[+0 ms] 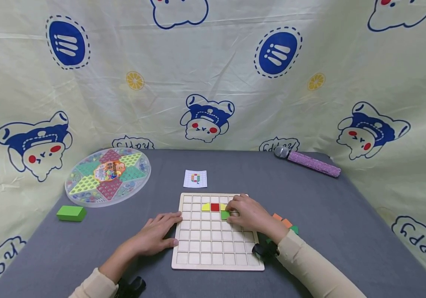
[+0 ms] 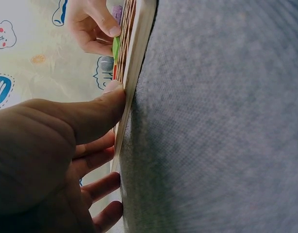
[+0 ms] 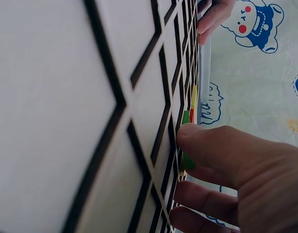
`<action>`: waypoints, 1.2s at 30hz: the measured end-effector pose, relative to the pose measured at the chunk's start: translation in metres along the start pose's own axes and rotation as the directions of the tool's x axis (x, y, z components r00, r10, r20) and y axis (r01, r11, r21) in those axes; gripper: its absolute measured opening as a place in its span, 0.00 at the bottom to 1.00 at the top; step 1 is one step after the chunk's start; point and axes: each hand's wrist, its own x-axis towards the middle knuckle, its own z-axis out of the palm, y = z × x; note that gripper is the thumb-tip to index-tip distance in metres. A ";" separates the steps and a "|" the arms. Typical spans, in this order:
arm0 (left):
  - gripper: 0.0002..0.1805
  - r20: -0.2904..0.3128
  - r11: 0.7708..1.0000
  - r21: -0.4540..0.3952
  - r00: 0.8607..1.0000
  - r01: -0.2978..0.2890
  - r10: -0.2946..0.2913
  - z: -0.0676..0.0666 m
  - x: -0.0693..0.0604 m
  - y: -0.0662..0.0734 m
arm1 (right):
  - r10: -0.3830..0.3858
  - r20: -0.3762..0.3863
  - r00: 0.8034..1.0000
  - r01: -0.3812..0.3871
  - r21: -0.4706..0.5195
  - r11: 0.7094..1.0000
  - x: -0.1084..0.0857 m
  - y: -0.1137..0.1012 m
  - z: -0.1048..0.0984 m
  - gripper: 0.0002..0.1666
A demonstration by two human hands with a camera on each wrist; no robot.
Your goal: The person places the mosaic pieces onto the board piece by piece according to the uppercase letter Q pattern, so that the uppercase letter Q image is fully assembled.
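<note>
From where I stand, a pale backdrop (image 1: 231,82) printed with blue-capped cartoon animals, orange slices and lettering hangs, slightly creased, behind and around a table covered in grey cloth (image 1: 101,240). At the far left of the cloth lies a green block (image 1: 71,213), just in front of a round star-patterned disc (image 1: 82,198) with a colourful label at its centre. Next comes the person's left hand (image 1: 157,234), fingers relaxed and extended, with fingertips and thumb touching the left edge of a wooden grid board (image 1: 215,258) lying flat at the middle of the table. Beyond the board sits a small printed card (image 1: 195,179). In the board's second row from the far side, a yellow tile (image 1: 205,207), a red tile (image 1: 215,207) and another yellow piece, partly covered, stand side by side; a green tile (image 1: 225,215) is just below the second yellow. The right hand (image 1: 248,213) pinches this green tile between thumb and finger. Near the right forearm, orange pieces (image 1: 286,223) and green ones lie on the cloth, and a purple glittery microphone (image 1: 313,164) rests at the far right.
</note>
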 end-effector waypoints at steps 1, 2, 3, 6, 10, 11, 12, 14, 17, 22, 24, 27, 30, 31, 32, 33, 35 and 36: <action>0.34 -0.001 1.000 0.000 1.000 -0.002 0.002 0.000 0.000 0.000 | 0.003 0.001 1.000 -0.003 0.002 1.000 0.000 0.000 0.000 0.14; 0.34 -0.003 1.000 -0.002 1.000 -0.004 0.004 0.000 0.000 0.000 | 0.005 0.002 1.000 -0.005 0.004 1.000 0.000 0.000 0.001 0.14; 0.33 -0.004 1.000 -0.004 1.000 -0.005 0.005 0.000 0.000 0.000 | 0.006 0.002 1.000 -0.006 0.006 1.000 0.000 0.000 0.001 0.14; 0.33 -0.006 1.000 -0.003 1.000 -0.012 0.012 0.001 0.000 0.000 | 0.003 0.000 1.000 -0.003 0.010 1.000 0.000 0.001 0.002 0.14; 0.33 -0.005 1.000 -0.002 1.000 -0.015 0.015 0.001 0.000 -0.001 | -0.003 0.004 1.000 0.003 0.015 1.000 0.000 0.000 0.001 0.14; 0.33 -0.003 1.000 -0.002 1.000 -0.014 0.014 0.001 -0.001 -0.001 | -0.002 0.005 1.000 0.002 0.016 1.000 0.000 0.000 0.001 0.14; 0.33 -0.003 1.000 -0.002 1.000 -0.013 0.013 0.001 -0.001 -0.001 | 0.000 0.006 1.000 0.000 0.018 1.000 0.000 0.000 0.001 0.15; 0.33 -0.001 1.000 -0.003 1.000 -0.008 0.008 0.001 0.000 -0.001 | 0.005 0.006 1.000 -0.006 0.023 1.000 0.000 0.000 0.001 0.15; 0.33 -0.001 1.000 -0.004 1.000 -0.006 0.006 0.001 0.000 -0.002 | 0.017 0.007 1.000 -0.017 0.025 1.000 0.000 -0.001 0.001 0.15; 0.33 -0.002 1.000 -0.004 1.000 -0.016 0.016 0.002 0.000 -0.001 | 0.028 0.016 0.999 -0.029 0.027 0.999 0.000 -0.001 0.001 0.16; 0.33 -0.001 1.000 -0.005 1.000 -0.016 0.016 0.001 0.000 -0.001 | 0.025 0.012 1.000 -0.026 0.031 0.999 0.000 -0.001 0.001 0.16; 0.33 0.002 1.000 -0.014 1.000 -0.013 0.013 0.001 -0.001 -0.001 | 0.026 0.005 1.000 -0.026 0.033 0.999 -0.001 -0.001 0.001 0.16; 0.33 0.005 1.000 -0.021 1.000 -0.012 0.013 0.001 -0.001 -0.001 | 0.037 -0.002 0.999 -0.037 0.036 0.999 -0.001 0.000 0.000 0.16; 0.33 0.007 1.000 -0.023 1.000 -0.012 0.012 0.001 -0.001 -0.001 | 0.042 -0.005 0.999 -0.042 0.038 0.998 -0.001 0.001 -0.001 0.17; 0.33 0.008 1.000 -0.024 1.000 -0.012 0.012 0.001 -0.001 -0.001 | 0.045 -0.008 0.999 -0.045 0.043 0.998 -0.001 0.001 -0.002 0.17; 0.33 0.008 1.000 -0.023 1.000 -0.012 0.012 0.001 -0.001 -0.001 | 0.049 -0.011 0.999 -0.048 0.048 0.998 -0.001 0.002 -0.003 0.17; 0.33 0.007 1.000 -0.025 1.000 -0.014 0.015 0.001 -0.001 -0.001 | 0.054 -0.024 0.998 -0.052 0.058 0.997 -0.003 0.004 -0.006 0.17; 0.33 0.005 1.000 -0.023 1.000 -0.016 0.016 0.001 0.000 -0.001 | 0.058 -0.032 0.998 -0.056 0.067 0.996 -0.004 0.005 -0.009 0.17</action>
